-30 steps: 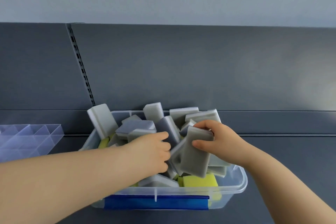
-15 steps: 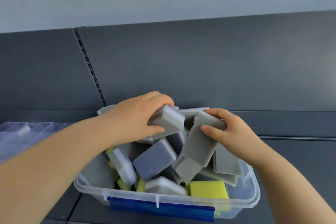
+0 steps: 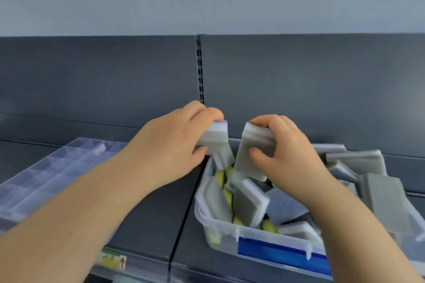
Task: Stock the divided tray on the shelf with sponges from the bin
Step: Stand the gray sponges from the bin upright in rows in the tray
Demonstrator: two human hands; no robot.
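Left grip (image 3: 174, 145) holds a first sponge (image 3: 215, 139), grey, between thumb and curled fingers, and right grip (image 3: 282, 156) holds a second sponge (image 3: 251, 151) the same way; the two are close together above the far left corner of the bin (image 3: 215, 223). The dark shelf (image 3: 151, 211) carries the clear divided tray (image 3: 41, 181) at the left and the bin at the right, apart. Many grey sponges (image 3: 249, 200) and some yellow sponges (image 3: 270, 228) lie in the bin in disorder.
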